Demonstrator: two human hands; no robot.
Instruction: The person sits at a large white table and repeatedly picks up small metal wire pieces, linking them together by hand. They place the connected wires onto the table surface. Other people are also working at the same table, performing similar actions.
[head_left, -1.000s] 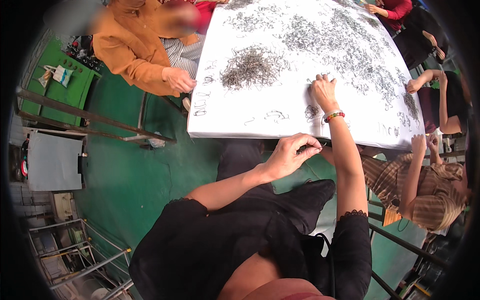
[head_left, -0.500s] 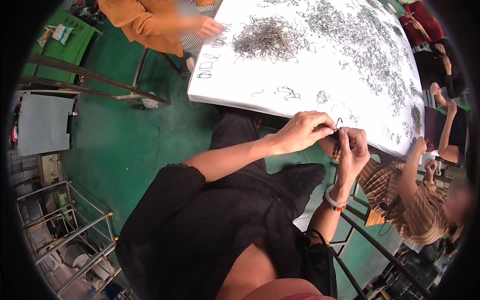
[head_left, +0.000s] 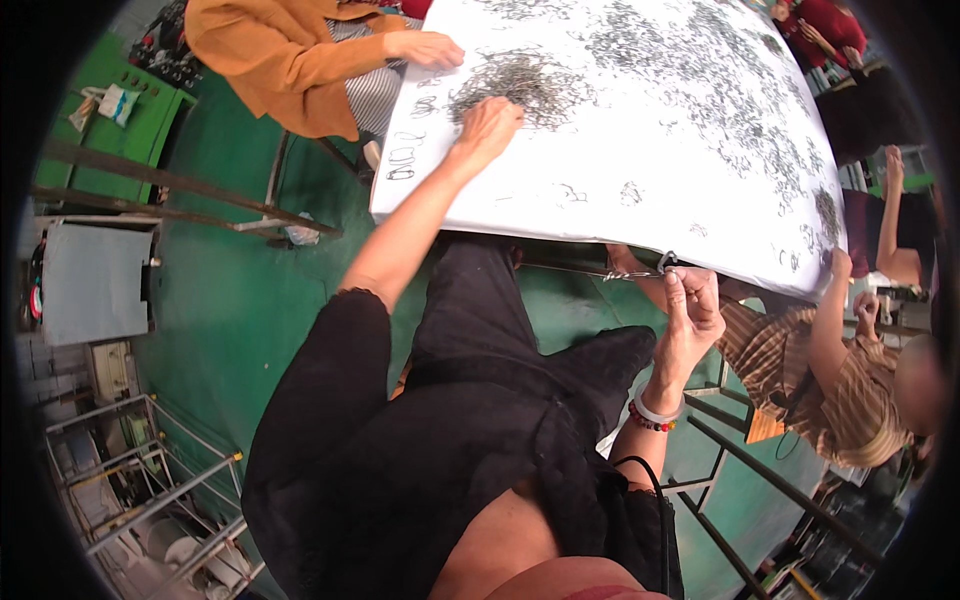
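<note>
My left hand (head_left: 490, 128) reaches out over the white tabletop (head_left: 560, 200) to the near-left edge of a heaped pile of dark bent wire hooks (head_left: 545, 95). Its fingers are curled down together; their tips, and anything between them, are hidden. Just beyond the table's front edge, my right hand (head_left: 695, 312) is raised with thumb and fingers pinched. A small dark wire hook (head_left: 667, 260) sticks up from that pinch. Whether more than one hook is in it I cannot tell.
Many more hooks (head_left: 690, 90) lie spread over the table's far and right parts. At the left edge a co-worker's hand (head_left: 428, 48) in an orange sleeve rests on the table. A person in a striped brown top (head_left: 850, 400) sits close on my right. Metal frames (head_left: 150, 480) stand at lower left.
My left hand has left my right hand and moved far left and forward to the pile. My right hand stays near its place, still pinching a hook. The view has shifted slightly.
</note>
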